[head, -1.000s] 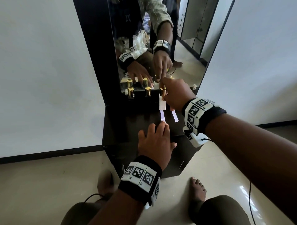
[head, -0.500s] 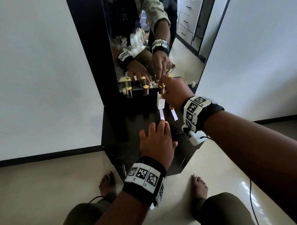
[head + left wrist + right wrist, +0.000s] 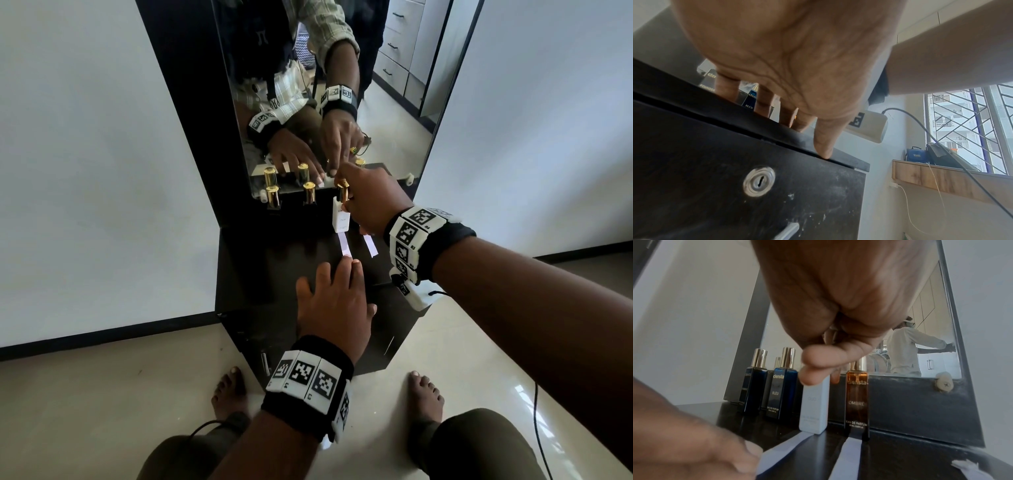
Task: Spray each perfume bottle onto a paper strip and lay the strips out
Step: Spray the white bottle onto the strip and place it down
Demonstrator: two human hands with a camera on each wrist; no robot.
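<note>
My right hand (image 3: 352,202) pinches a white perfume bottle (image 3: 340,219) by its shoulder, under the gold cap; the bottle (image 3: 813,407) stands upright at the far end of a paper strip (image 3: 345,247). My left hand (image 3: 342,291) lies flat on the black cabinet top (image 3: 260,267), fingertips on that strip's near end (image 3: 781,449). A second strip (image 3: 371,246) lies parallel to the right, in front of an amber bottle (image 3: 857,402) that my right hand hides in the head view. Two dark blue bottles (image 3: 273,197) (image 3: 309,193) stand left against the mirror.
A mirror (image 3: 342,85) backs the narrow cabinet, with white walls on both sides. The cabinet front has a lock (image 3: 758,181) and a handle. A torn scrap of paper (image 3: 966,467) lies at the right edge. My bare feet (image 3: 424,390) and a cable are on the floor.
Both hands keep their places on the bottle and the strip; only the head view has shifted a little.
</note>
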